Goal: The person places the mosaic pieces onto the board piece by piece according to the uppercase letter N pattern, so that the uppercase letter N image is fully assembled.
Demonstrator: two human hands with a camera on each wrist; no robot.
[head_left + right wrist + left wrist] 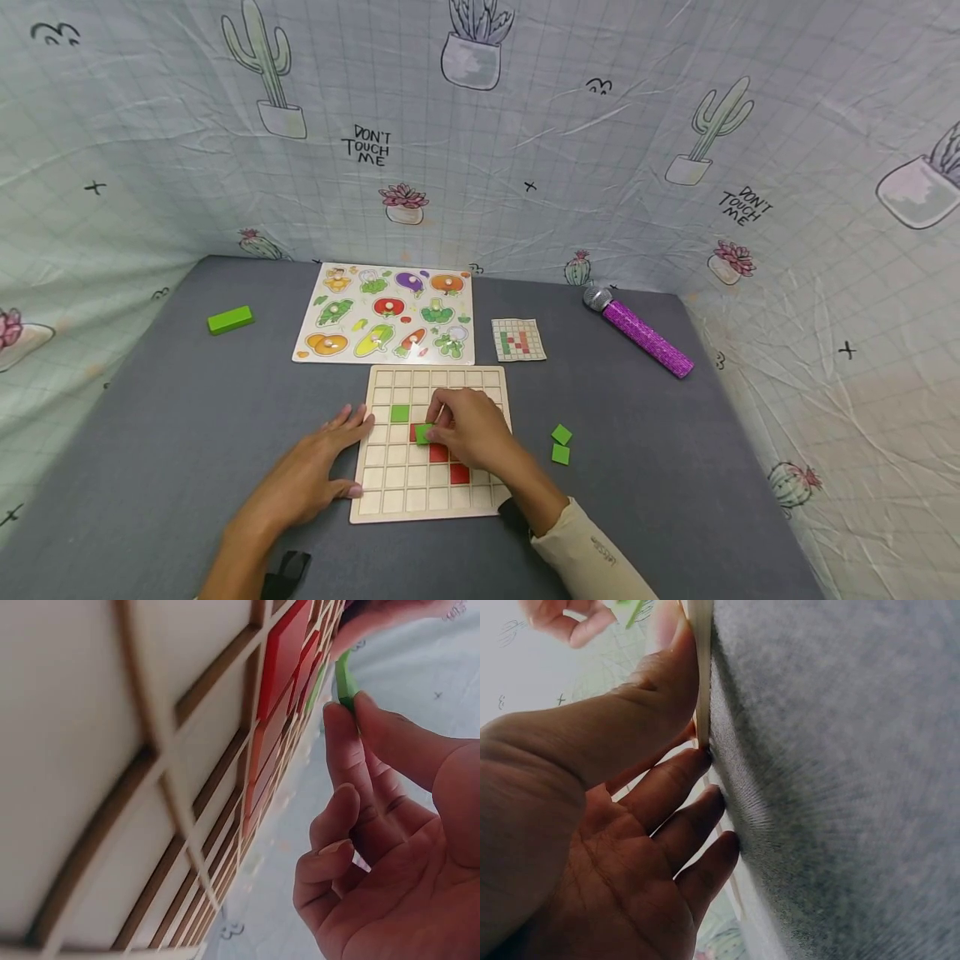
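Note:
A wooden grid board (pixel 393 477) lies on the grey table, with several red square tiles (pixel 459 473) and one green tile (pixel 400 413) set in its cells. My right hand (pixel 474 427) pinches another green tile (pixel 423 434) between thumb and fingertip, just over the board's middle. In the right wrist view this green tile (pixel 346 682) is apart from the board's surface, its other fingers loosely bent. At the board's left edge my left hand (pixel 303 475) rests, thumb and fingertips touching the rim. The left wrist view shows its fingers (pixel 667 787) spread along that edge.
Two loose green tiles (pixel 561 444) lie right of the board. Behind it are a vegetable picture board (pixel 352 335) and a small pattern card (pixel 519 340). A purple glittery microphone (pixel 648 339) lies at the right, a green block (pixel 231 320) at the left.

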